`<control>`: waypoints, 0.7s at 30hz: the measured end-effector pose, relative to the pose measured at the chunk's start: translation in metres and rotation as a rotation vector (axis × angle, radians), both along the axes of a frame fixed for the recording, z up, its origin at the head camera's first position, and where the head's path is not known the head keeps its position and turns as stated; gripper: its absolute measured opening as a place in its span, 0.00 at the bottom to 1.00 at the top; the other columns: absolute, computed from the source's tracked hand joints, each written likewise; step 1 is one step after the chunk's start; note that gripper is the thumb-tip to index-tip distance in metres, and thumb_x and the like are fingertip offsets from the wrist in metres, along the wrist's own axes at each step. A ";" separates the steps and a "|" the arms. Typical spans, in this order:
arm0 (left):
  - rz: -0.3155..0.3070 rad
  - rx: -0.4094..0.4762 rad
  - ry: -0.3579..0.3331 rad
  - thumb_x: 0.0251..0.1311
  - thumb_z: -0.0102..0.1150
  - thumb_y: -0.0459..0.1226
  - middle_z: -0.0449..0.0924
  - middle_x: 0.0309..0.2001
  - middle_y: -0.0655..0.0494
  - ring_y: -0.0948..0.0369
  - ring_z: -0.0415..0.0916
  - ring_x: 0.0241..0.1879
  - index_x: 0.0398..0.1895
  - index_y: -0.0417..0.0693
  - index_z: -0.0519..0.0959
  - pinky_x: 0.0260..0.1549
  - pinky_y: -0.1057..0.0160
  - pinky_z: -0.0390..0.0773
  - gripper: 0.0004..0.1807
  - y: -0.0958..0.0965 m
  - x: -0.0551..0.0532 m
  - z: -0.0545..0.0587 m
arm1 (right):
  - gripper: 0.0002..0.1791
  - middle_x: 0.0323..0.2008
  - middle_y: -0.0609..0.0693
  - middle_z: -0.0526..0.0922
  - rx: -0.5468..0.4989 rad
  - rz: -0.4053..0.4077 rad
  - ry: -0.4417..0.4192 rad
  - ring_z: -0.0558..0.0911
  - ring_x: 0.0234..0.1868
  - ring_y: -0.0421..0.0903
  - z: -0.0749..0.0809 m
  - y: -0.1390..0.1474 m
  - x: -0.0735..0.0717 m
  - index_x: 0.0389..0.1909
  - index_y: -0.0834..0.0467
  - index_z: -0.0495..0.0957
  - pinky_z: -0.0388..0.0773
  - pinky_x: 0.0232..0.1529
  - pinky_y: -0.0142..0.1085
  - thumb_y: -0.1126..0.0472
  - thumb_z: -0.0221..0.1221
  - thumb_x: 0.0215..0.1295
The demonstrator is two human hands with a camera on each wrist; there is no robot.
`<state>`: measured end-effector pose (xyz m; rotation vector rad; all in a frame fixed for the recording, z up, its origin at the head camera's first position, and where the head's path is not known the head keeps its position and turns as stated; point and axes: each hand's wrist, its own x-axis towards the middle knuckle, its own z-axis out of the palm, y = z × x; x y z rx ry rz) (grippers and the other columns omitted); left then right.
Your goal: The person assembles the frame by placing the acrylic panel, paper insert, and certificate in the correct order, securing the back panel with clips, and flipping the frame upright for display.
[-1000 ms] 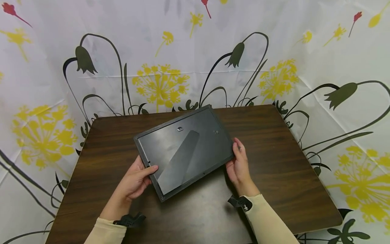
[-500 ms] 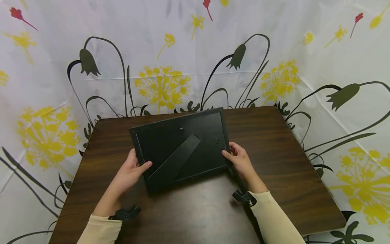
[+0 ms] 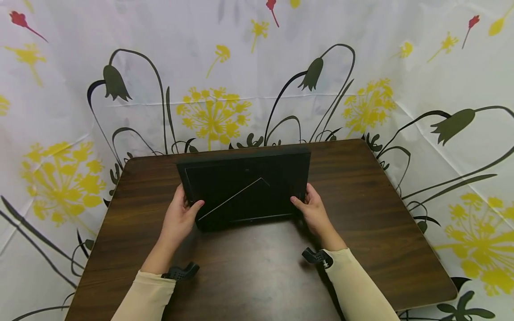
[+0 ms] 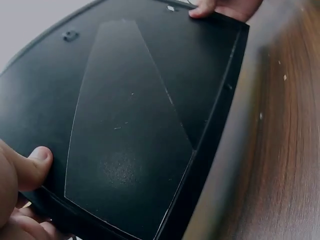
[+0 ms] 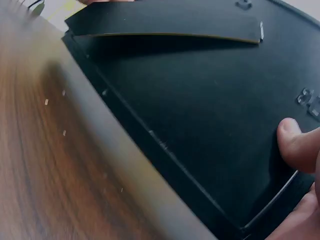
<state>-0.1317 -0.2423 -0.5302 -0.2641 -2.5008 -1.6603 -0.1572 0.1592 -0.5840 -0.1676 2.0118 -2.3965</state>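
Observation:
A black picture frame (image 3: 225, 191) is held above the table with its back towards me, tilted so that its upper edge shows. My left hand (image 3: 178, 216) grips its left side, thumb on the backing and fingers behind. On the right side my right hand (image 3: 315, 214) holds it likewise, its thumb pressing the backing near the lower corner. The easel leg (image 4: 125, 125) lies slantwise over the backing. In the right wrist view that leg (image 5: 170, 22) stands slightly off the board, and small metal hangers (image 5: 305, 97) show. The front of the picture frame is hidden.
The dark wooden table (image 3: 381, 249) spreads beneath the hands. Behind and beside it hangs a white cloth (image 3: 257, 53) printed with flowers. Black straps (image 3: 180, 272) with small devices sit on both wrists.
Both hands have tilted the picture frame more upright and levelled its slanted edges. The right thumb has come from the side edge onto the backing.

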 end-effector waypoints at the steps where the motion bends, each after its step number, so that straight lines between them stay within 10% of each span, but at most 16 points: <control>1: 0.018 -0.019 -0.001 0.79 0.61 0.32 0.74 0.75 0.36 0.44 0.76 0.72 0.86 0.46 0.56 0.54 0.85 0.74 0.39 0.001 -0.001 -0.001 | 0.26 0.58 0.42 0.87 -0.006 -0.003 0.011 0.87 0.58 0.37 -0.001 0.000 -0.001 0.70 0.60 0.71 0.84 0.57 0.29 0.75 0.63 0.74; 14: 0.069 -0.055 0.004 0.79 0.63 0.35 0.75 0.73 0.34 0.40 0.77 0.71 0.85 0.47 0.58 0.52 0.85 0.75 0.37 0.005 -0.008 -0.008 | 0.35 0.65 0.46 0.84 -0.060 0.030 0.158 0.85 0.65 0.40 -0.020 0.001 -0.004 0.78 0.59 0.67 0.83 0.62 0.31 0.77 0.63 0.74; 21: 0.097 -0.193 -0.106 0.82 0.59 0.45 0.72 0.76 0.33 0.39 0.75 0.73 0.88 0.47 0.52 0.64 0.41 0.82 0.40 0.004 0.005 -0.010 | 0.34 0.66 0.47 0.82 -0.036 0.013 0.177 0.83 0.65 0.40 -0.022 -0.001 -0.003 0.77 0.58 0.69 0.82 0.63 0.31 0.74 0.65 0.74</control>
